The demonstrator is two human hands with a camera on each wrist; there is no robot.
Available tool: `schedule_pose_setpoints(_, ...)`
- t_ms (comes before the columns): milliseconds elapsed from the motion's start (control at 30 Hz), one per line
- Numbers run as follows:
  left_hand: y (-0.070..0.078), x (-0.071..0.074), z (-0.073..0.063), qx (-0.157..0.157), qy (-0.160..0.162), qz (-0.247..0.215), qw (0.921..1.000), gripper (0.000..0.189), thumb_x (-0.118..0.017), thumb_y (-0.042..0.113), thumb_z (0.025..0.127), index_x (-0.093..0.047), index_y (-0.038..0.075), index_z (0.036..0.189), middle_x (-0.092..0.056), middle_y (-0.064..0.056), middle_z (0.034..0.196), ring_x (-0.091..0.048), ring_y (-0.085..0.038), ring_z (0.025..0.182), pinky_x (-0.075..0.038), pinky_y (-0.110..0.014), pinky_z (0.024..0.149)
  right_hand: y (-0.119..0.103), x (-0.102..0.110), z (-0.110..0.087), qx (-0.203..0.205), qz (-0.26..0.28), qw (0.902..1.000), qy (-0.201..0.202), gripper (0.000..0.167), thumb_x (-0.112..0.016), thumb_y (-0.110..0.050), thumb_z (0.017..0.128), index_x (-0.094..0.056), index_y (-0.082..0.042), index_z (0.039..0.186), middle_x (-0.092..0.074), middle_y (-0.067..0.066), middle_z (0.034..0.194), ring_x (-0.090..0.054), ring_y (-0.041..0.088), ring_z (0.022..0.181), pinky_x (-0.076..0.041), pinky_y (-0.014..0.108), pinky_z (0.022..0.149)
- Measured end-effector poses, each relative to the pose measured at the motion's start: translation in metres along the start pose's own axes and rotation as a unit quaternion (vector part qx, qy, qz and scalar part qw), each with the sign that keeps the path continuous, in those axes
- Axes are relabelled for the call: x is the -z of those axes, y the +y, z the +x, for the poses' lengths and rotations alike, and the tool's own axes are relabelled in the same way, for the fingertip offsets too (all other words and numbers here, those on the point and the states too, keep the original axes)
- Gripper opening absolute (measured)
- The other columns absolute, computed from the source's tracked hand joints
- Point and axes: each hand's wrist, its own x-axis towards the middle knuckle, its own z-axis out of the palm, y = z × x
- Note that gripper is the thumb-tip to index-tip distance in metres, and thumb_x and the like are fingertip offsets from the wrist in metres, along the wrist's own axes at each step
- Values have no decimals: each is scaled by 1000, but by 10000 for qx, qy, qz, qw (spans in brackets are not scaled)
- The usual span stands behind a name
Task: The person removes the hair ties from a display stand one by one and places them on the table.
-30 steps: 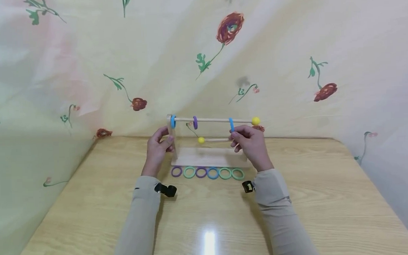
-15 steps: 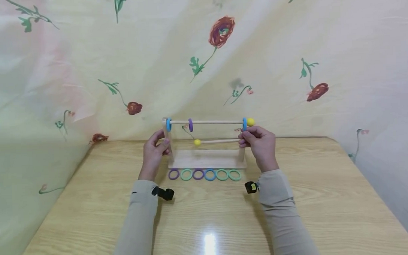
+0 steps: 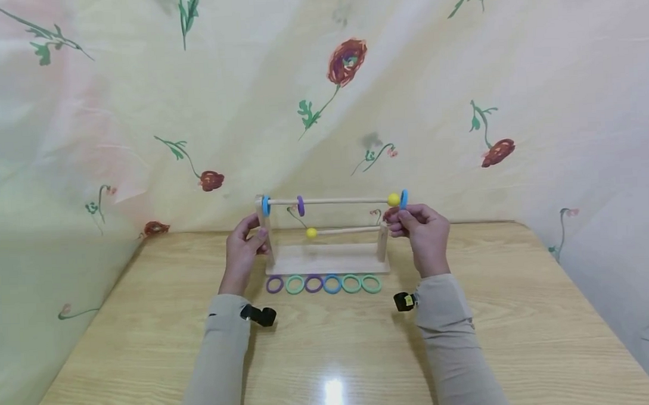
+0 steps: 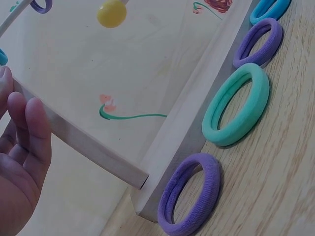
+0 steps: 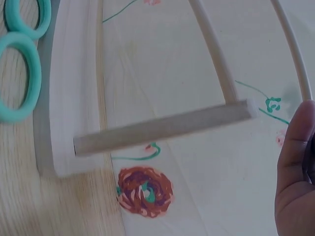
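Note:
My right hand pinches a blue hair tie just right of the yellow ball that ends the upper rod of a wooden stand. With thumb and fingers, my left hand grips the stand's left upright. Another blue hair tie hangs on the upper rod near that upright, and a purple hair tie hangs a little further right. The lower rod, fixed to the shorter right upright, ends in a yellow ball and carries no hair tie.
Along the front of the stand's base, several hair ties lie in a row on the wooden table, among them a purple one and a green one. A flowered cloth hangs close behind the stand.
My right hand has slid the blue hair tie rightward along the upper rod and past the yellow ball, off its end. My left hand keeps its grip on the upright.

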Motion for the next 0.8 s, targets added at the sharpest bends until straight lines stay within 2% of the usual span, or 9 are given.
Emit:
schedule_pose_setpoints(167,-2,-1,-1,-88,-32,-42,9999,38,-59,8,102,-56,4,140,-57,-11,123,-57,-12,69,-54,-22,61,0,12,-2,-47,-480,9988,-9,13,-63,4,97,-62,16,102,-70,13,82,-67,15,62,-60,27,60)
schedule_pose_setpoints(333,-2,-3,-1,-107,-42,-72,9999,39,-59,9,102,-56,4,140,-56,-11,124,-57,-12,69,-54,-21,61,1,27,-4,-3,-1046,9939,-344,17,-63,4,98,-60,19,104,-71,10,81,-68,14,64,-61,28,61)
schedule_pose_setpoints(467,-2,-4,-1,-104,-48,-98,9999,39,-59,10,102,-55,4,141,-56,-11,125,-57,-11,68,-54,-21,61,4,38,-7,-63,-1534,9850,-783,15,-63,3,98,-62,16,104,-71,8,83,-68,13,68,-61,29,65)
schedule_pose_setpoints(567,-2,-4,-1,-94,-34,-176,9998,39,-59,9,102,-56,3,140,-56,-11,124,-57,-12,68,-54,-21,61,7,47,-10,-201,-1930,9732,-1237,13,-62,4,98,-63,16,103,-70,16,87,-69,14,70,-62,31,66)
schedule_pose_setpoints(633,-2,-4,-1,-93,-48,-186,9998,39,-59,8,102,-56,3,140,-56,-10,124,-57,-12,69,-54,-21,61,10,53,-12,-346,-2216,9617,-1577,13,-61,5,98,-63,17,104,-69,21,89,-68,14,71,-62,32,67)
schedule_pose_setpoints(733,-2,-3,-2,-118,-41,-149,9998,38,-60,8,102,-56,4,140,-56,-10,124,-57,-12,69,-54,-22,62,15,61,-15,-566,-2667,9378,-2148,11,-59,7,99,-63,17,101,-67,26,89,-67,18,72,-61,33,66)
schedule_pose_setpoints(800,-2,-2,-2,-139,-28,-103,9998,38,-60,9,102,-56,4,140,-56,-10,124,-57,-11,69,-54,-21,62,19,65,-15,-707,-3027,9166,-2512,9,-58,7,98,-64,14,98,-66,21,86,-65,20,72,-60,32,65)
